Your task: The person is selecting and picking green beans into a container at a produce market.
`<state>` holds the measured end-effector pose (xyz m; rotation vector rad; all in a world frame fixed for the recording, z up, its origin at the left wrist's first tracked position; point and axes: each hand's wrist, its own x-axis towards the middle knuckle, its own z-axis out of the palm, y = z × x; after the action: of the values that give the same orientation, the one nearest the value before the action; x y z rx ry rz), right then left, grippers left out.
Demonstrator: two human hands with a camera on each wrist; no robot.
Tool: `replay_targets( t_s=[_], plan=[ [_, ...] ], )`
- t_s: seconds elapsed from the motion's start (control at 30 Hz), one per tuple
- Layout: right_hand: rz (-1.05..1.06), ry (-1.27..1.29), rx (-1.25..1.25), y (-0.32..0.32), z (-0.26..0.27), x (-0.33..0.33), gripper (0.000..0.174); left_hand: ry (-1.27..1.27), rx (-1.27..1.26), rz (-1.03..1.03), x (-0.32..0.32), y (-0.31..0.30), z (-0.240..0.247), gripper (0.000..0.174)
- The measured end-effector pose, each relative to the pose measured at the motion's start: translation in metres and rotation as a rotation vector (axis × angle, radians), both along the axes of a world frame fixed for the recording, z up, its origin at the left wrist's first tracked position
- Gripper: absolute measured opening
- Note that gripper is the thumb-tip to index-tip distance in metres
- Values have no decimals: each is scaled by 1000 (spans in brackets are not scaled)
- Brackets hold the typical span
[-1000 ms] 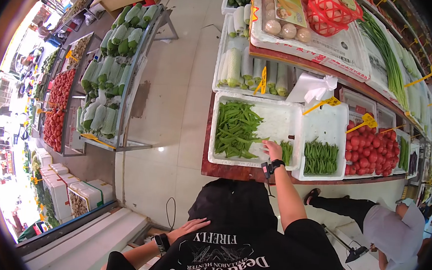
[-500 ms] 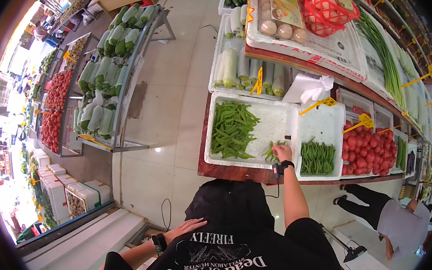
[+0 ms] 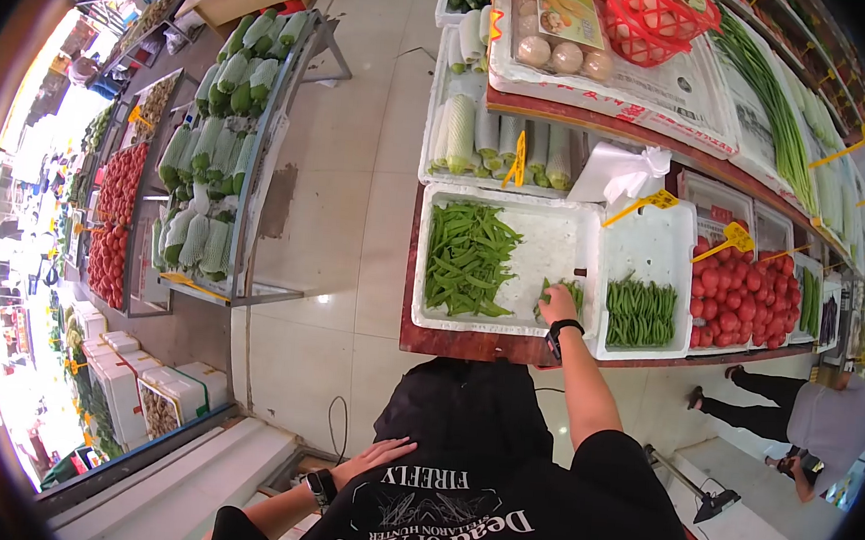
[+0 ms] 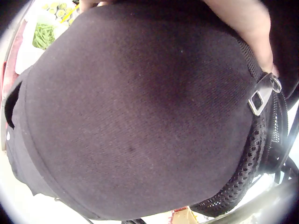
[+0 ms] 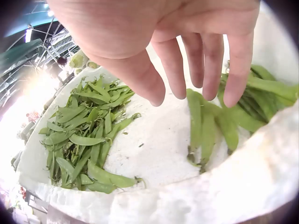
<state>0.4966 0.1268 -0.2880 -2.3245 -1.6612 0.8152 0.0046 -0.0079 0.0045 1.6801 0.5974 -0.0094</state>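
My right hand (image 3: 557,305) is over the right end of a white foam box (image 3: 576,220), at a small pile of flat green pods (image 3: 576,295). The right wrist view shows this hand (image 5: 187,51) with fingers spread downward, fingertips touching or just above the pods (image 5: 205,126); none is plainly gripped. A larger heap of pods (image 3: 468,258) lies at the box's left, also seen in the right wrist view as a heap (image 5: 86,135). My left hand (image 3: 381,454) rests with extended fingers on black fabric (image 3: 463,403) at my front.
Right of the box stand a box of green beans (image 3: 640,313) and red tomatoes (image 3: 742,297). Netted gourds (image 3: 506,145) lie behind it, a white bag (image 3: 625,173) at its back right corner. A person (image 3: 828,428) is at the far right; a rack of vegetables (image 3: 205,154) stands left.
My right hand has moved from mid-box rightward to the small pile, and its fingers look less closed than half a second ago. The left hand has stayed put. The person at right has shifted rightward.
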Motion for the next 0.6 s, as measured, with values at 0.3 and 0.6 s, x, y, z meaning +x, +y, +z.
replay_targets(
  t_s=[0.3,0.6],
  plan=[
    [278,232,23,38,26,-113,32,-33,42,-28,2,-1,1,76],
    [393,-8,-105,40,24,-157,43,-26,6,48,2,-8,1,69]
  ],
)
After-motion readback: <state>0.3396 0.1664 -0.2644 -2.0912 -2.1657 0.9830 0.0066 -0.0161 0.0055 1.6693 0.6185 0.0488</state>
